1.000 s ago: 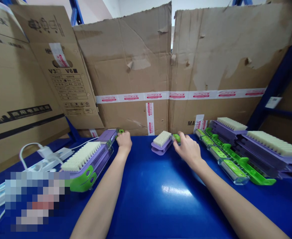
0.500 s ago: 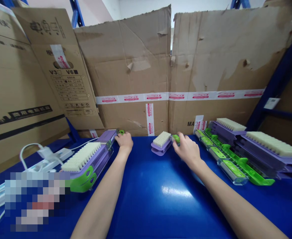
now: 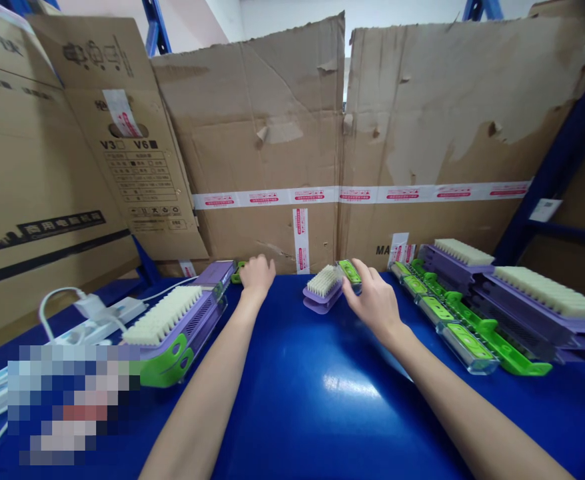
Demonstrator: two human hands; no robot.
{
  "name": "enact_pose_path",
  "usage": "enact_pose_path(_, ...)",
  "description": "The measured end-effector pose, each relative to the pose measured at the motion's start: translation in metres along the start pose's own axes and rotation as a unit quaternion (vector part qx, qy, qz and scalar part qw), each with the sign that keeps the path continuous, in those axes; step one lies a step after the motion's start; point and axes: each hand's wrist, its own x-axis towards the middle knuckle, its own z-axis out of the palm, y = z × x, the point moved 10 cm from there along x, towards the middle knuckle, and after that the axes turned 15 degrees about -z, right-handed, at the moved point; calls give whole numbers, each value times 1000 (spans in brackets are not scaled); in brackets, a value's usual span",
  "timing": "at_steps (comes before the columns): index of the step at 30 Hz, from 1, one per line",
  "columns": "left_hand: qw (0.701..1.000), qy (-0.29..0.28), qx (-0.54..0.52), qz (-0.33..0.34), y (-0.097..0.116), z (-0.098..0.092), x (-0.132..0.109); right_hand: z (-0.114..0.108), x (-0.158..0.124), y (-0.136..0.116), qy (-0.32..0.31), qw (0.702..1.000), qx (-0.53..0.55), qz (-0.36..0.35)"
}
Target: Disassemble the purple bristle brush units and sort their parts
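Note:
My left hand (image 3: 257, 275) is closed at the far end of the long purple brush unit (image 3: 182, 320), beside a small green part (image 3: 237, 273) that its fingers touch or grip. My right hand (image 3: 372, 297) holds a clear piece with a green insert (image 3: 350, 272), lifted slightly off the blue table. Just left of that piece lies a short purple brush head with white bristles (image 3: 324, 288).
A row of purple brush units (image 3: 522, 293) and clear-and-green parts (image 3: 447, 320) lies at the right. Cardboard sheets (image 3: 292, 133) wall the back and left. A white power strip with cables (image 3: 102, 310) sits at the left. The blue table (image 3: 312, 400) spreads in front.
My right hand has raised the clear-and-green piece a little and tilted it. My left hand has shifted slightly right and farther back.

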Motion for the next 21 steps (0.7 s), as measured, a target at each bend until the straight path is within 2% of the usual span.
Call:
enact_pose_path(2,992,-89,-80,26,14,2,-2,-2,-1,-11,19,999,28,-28)
enact_pose_path(4,958,-215,-164,93,38,5,-15,-2,-2,-25,34,996,56,-65)
enact_pose_path(7,850,-443,-215,190,70,10,-62,-3,-7,-51,49,987,89,-127)
enact_pose_path(9,790,-530,-197,235,78,7,-90,-4,-10,-65,48,981,105,-155)
enact_pose_path(11,758,-572,-188,252,78,2,-103,-3,-13,-77,40,977,115,-173)
enact_pose_path(14,742,-604,-179,230,66,7,-102,-3,-17,-90,21,973,118,-199)
enact_pose_path(17,769,-596,-163,166,45,26,-82,-3,-18,-97,6,969,118,-216)
enact_pose_path(21,828,-527,-192,17,13,57,-43,-5,-18,-99,6,967,124,-221)
